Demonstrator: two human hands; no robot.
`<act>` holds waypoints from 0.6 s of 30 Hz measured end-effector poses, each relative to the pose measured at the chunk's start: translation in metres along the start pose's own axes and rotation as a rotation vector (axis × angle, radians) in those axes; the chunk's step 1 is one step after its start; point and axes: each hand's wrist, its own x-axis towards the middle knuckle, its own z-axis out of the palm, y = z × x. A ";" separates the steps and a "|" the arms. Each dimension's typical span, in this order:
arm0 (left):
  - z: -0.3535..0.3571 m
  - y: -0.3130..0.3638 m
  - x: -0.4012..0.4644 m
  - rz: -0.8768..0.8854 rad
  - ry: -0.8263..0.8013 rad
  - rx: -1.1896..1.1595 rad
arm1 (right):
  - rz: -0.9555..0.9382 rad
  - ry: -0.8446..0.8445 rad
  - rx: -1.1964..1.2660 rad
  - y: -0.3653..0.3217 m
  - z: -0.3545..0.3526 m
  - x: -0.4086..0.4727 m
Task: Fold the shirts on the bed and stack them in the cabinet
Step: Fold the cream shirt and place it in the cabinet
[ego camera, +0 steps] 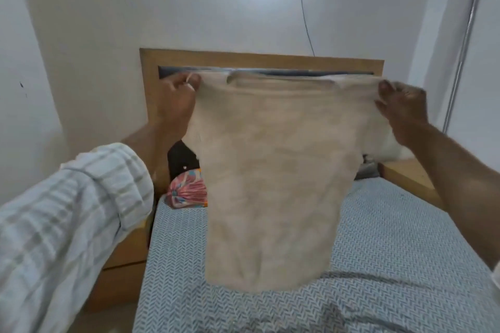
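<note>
One cream shirt, two hands, one bed, one headboard, one patterned bundle.

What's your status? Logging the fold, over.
Left hand and right hand grip shirt by its shoulders. Shirt hangs above bed. Nothing in the way.

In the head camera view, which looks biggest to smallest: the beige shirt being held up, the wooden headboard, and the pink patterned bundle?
1. beige shirt, though nearness to the camera enlarges it
2. wooden headboard, partly hidden behind the shirt
3. pink patterned bundle, partly hidden too
</note>
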 end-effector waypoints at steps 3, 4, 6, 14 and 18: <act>-0.011 0.016 -0.011 0.141 0.011 0.019 | -0.112 -0.023 0.022 -0.001 -0.026 -0.010; -0.015 0.019 -0.022 0.177 0.003 0.033 | -0.126 -0.021 0.022 -0.007 -0.029 -0.027; -0.030 0.015 -0.062 0.244 -0.036 0.126 | -0.175 -0.029 -0.031 -0.008 -0.038 -0.067; -0.112 -0.082 -0.253 -0.052 -0.230 0.407 | -0.045 -0.359 -0.225 0.106 -0.109 -0.237; -0.141 -0.156 -0.349 -0.319 -0.419 0.571 | 0.088 -0.538 -0.359 0.186 -0.141 -0.321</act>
